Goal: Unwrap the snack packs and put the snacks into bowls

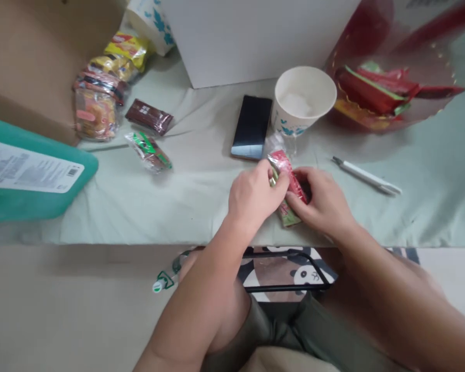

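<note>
Between both hands, just over the cloth near the table's front edge, is a red and green snack packet (pixel 292 184). My left hand (pixel 257 188) pinches its upper end, where a piece of clear wrapper sticks out. My right hand (pixel 321 200) grips the packet's right side between thumb and fingers. Part of the packet is hidden behind the fingers. Right behind the hands stands a white paper cup (pixel 305 95) with blue leaf prints. A black phone (pixel 252 126) lies flat to the cup's left. A white pen-like cutter (pixel 367 176) rests to the right of my right hand.
Two small wrapped snacks, one brown (pixel 149 117) and one green-marked (pixel 150 151), lie at left, near packaged buns (pixel 96 114). A teal container (pixel 34 170) stands at the left edge. A white box (pixel 256 41) and a red-trimmed clear bag (pixel 391 116) stand behind.
</note>
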